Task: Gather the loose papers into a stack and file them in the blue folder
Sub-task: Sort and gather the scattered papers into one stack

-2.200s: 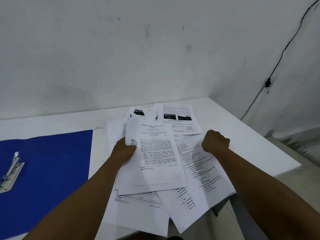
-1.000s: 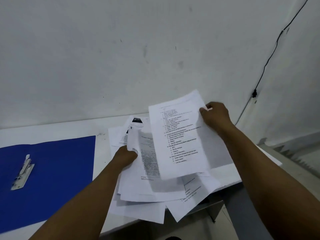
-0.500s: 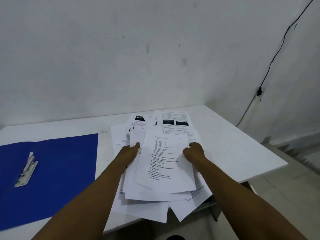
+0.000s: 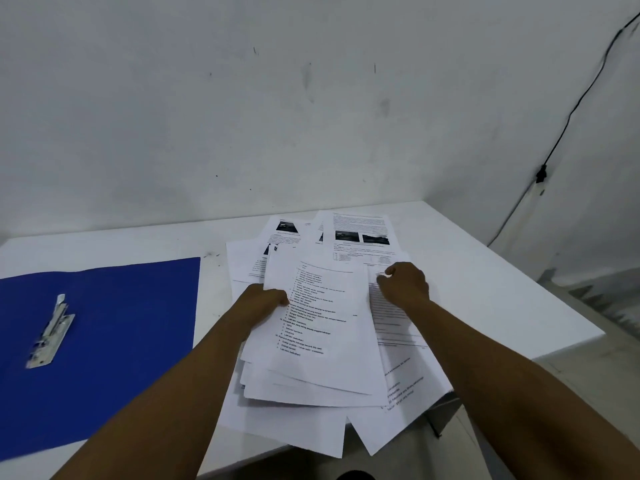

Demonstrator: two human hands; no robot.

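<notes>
Loose white printed papers (image 4: 325,327) lie overlapped on the white table (image 4: 485,292), some hanging over its front edge. My left hand (image 4: 263,303) grips the left edge of a small stack of sheets, thumb on top. My right hand (image 4: 403,284) rests curled on another printed sheet (image 4: 391,317) just right of that stack, fingers pinching at its top edge. Further back lie sheets with dark photos (image 4: 360,233). The blue folder (image 4: 114,341) lies open flat on the left, with a metal fastener clip (image 4: 52,332) on it.
A white wall rises directly behind the table. A black cable (image 4: 568,116) runs down the wall at the right. The table's right edge drops to a light floor (image 4: 588,375).
My right hand lifted a listed sheet from the right, laid it on top of the stack held by my left hand, then moved right onto another sheet.
</notes>
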